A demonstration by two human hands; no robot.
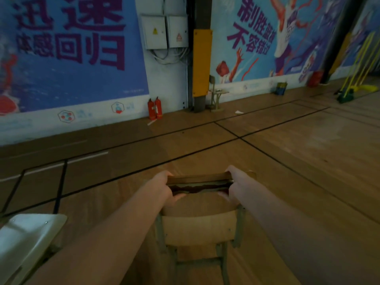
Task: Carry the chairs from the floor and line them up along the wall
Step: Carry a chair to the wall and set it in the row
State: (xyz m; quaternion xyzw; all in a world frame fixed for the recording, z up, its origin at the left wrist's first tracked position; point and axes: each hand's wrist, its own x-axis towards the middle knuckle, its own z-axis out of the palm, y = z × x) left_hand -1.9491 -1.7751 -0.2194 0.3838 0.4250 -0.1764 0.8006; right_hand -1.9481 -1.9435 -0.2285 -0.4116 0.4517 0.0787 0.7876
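- wooden floor (pixel 287 161) with black court lines
- far wall (pixel 164 79) covered in blue murals (pixel 72 79)
- yellow padded pillar (pixel 202 62)
- red fire extinguishers (pixel 154 109) just left of it

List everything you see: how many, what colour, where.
Held chair: one, wood, grey frame, bottom centre.
Second chair: one, pale, bottom left.
Far chair: one, grey-framed, beside pillar.
Extinguishers: two, red, against wall.
Electrical boxes: two, white, on wall.
Pad: one, yellow, on pillar.
Posters: two, blue, on wall.
Paper scrap: one, white, on floor.
Box: one, blue-yellow, against wall, right.
Poles: several, yellow, far right.
Left hand: one, grips held chair's left side.
Right hand: one, grips its right side.
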